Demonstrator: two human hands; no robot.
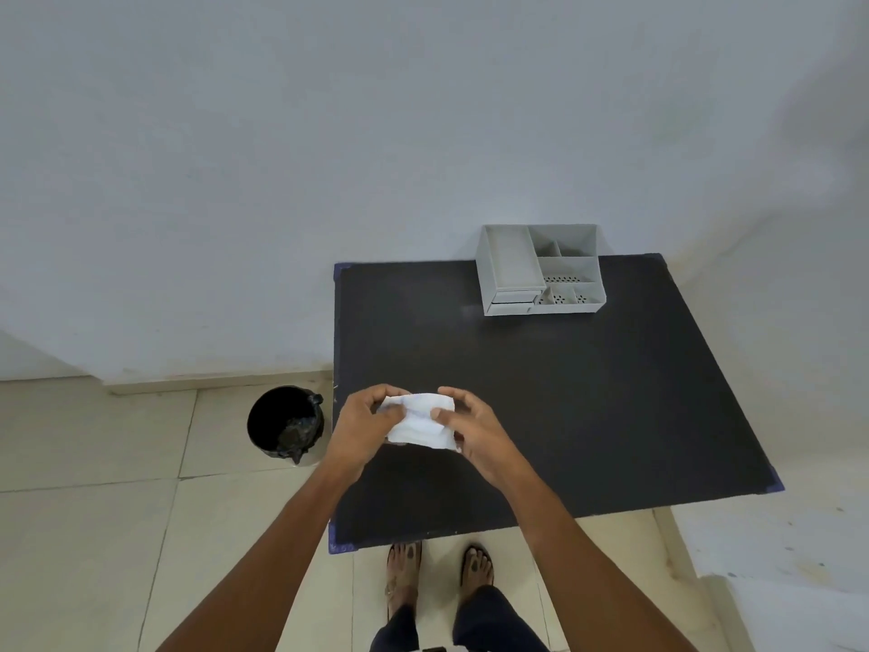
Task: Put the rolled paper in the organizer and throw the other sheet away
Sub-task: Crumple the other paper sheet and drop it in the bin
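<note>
Between both hands' fingers (pixel 439 413), white paper (pixel 421 423) held above table (pixel 588 392).

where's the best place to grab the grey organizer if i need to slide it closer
Take the organizer by its two outer side walls, coming from above and the front. It stands upright at the table's far edge against the wall, so the back is blocked; the open compartments leave thin walls to pinch.
</note>
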